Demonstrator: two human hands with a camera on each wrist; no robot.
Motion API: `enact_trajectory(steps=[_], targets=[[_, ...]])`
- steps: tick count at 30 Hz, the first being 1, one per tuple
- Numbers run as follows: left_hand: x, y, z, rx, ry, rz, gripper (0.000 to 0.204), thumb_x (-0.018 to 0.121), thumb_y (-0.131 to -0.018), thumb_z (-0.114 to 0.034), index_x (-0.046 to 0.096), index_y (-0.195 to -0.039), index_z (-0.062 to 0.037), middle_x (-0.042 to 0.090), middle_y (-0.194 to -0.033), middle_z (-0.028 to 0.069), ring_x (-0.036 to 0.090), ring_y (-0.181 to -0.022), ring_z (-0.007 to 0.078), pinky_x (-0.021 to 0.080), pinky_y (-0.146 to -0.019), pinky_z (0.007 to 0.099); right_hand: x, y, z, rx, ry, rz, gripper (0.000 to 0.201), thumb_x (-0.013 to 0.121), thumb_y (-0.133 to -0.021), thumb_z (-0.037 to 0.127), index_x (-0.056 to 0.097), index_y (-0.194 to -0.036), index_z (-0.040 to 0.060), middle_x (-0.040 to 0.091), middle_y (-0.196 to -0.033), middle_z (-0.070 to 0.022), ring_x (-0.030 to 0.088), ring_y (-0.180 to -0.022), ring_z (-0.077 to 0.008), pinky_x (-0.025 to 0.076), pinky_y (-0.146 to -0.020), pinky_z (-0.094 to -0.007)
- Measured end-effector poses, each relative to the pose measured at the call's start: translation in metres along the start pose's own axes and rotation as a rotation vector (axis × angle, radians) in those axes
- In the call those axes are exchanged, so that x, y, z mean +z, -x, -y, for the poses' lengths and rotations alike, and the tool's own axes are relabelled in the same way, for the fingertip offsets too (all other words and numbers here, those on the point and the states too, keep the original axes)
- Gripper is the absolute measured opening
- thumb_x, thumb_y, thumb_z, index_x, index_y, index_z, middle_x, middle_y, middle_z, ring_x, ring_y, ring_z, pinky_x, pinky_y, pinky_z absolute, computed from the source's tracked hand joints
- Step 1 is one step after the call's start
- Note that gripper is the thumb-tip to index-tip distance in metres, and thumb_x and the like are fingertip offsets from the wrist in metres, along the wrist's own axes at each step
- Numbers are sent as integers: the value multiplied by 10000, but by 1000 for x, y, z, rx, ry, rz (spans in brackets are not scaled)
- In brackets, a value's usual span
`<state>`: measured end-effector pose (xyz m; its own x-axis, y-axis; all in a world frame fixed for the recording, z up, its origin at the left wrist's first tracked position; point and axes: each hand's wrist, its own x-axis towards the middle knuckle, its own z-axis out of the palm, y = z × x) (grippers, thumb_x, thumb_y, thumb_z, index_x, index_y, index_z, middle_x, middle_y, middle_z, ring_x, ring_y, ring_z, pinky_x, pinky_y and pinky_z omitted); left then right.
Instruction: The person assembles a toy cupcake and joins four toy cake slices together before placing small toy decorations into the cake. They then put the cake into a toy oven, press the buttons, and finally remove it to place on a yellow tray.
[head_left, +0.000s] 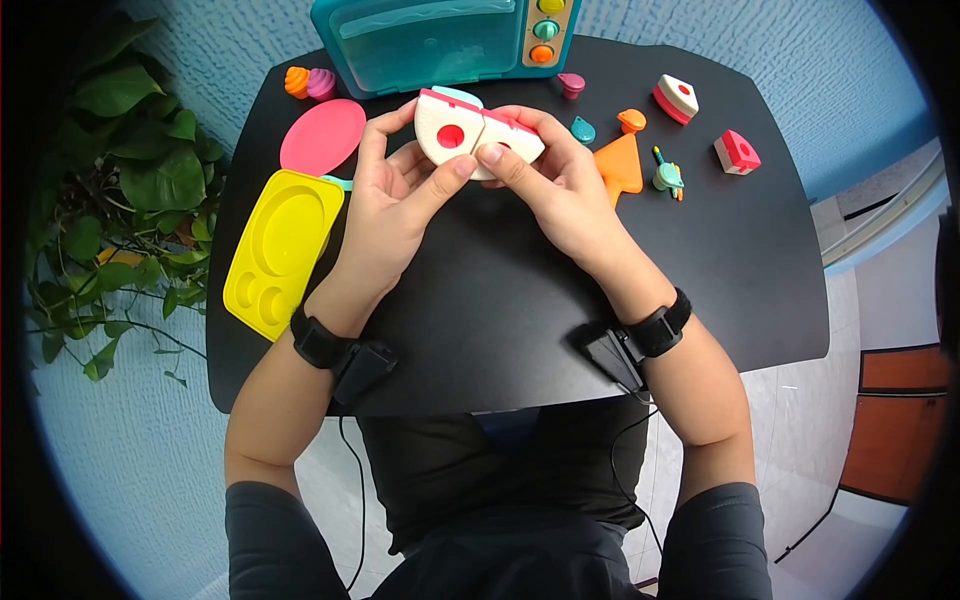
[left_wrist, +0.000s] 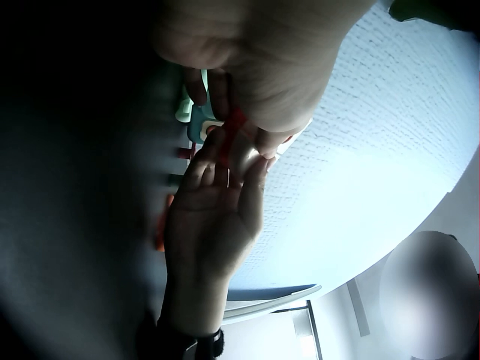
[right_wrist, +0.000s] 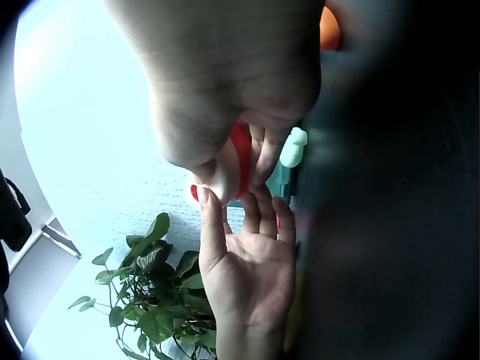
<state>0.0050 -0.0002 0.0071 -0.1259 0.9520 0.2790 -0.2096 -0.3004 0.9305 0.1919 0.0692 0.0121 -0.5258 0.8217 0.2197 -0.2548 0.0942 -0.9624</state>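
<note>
toy oven (head_left: 440,40) top cut off, plant (head_left: 120,200) partly cropped

Head view looked straight down over the table (head_left: 500,300), each wrist view sat close under its own palm, facing the other hand, all three shared the joined hands.

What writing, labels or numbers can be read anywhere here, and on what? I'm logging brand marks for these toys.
None can be read.
Toy oven: only plain coloured knobs, no legible print.
Cake pieces held by the left hand and the right hand: a red dot, no letters.
Yellow tray and pink plate: plain.
Both wrist views: too dark and blurred to show any text.
</note>
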Motion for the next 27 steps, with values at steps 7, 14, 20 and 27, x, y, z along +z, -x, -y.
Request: enact_trajectory(steps=[7, 14, 20, 27], targets=[[1, 0, 1, 2, -1, -7, 694, 779, -1034, -70, 345, -1576, -75, 618, -1471, 228, 605, -1368, 242, 487, -1191, 410, 0, 0, 0, 1, 5, -9, 549, 772, -1063, 254, 549, -1463, -51, 718, -1319, -136, 710, -1143, -151, 608, -995, -314], [1, 1, 0, 3, -7, -11, 695, 783, -1031, -67, 343, -1569, -80, 616, -1465, 229, 604, -1365, 244, 485, -1191, 413, 0, 0, -1, -5, 7, -5, 557, 775, -1061, 263, 551, -1461, -54, 723, -1312, -134, 708, -1138, -148, 604, -989, -314], [1, 1, 0, -7, -1, -12, 697, 784, -1028, -61, 343, -1568, -81, 615, -1465, 226, 600, -1369, 246, 483, -1194, 412, 0, 0, -2, -2, -5, -11, 553, 776, -1061, 264, 557, -1457, -54, 725, -1312, -137, 710, -1138, -150, 604, -987, -315], [0, 0, 1, -11, -3, -9, 692, 784, -1027, -56, 345, -1562, -78, 612, -1470, 230, 600, -1374, 247, 481, -1198, 416, 0, 1, -1, -5, -1, -4, 554, 779, -1060, 264, 557, -1455, -55, 722, -1325, -143, 711, -1153, -155, 608, -992, -320]])
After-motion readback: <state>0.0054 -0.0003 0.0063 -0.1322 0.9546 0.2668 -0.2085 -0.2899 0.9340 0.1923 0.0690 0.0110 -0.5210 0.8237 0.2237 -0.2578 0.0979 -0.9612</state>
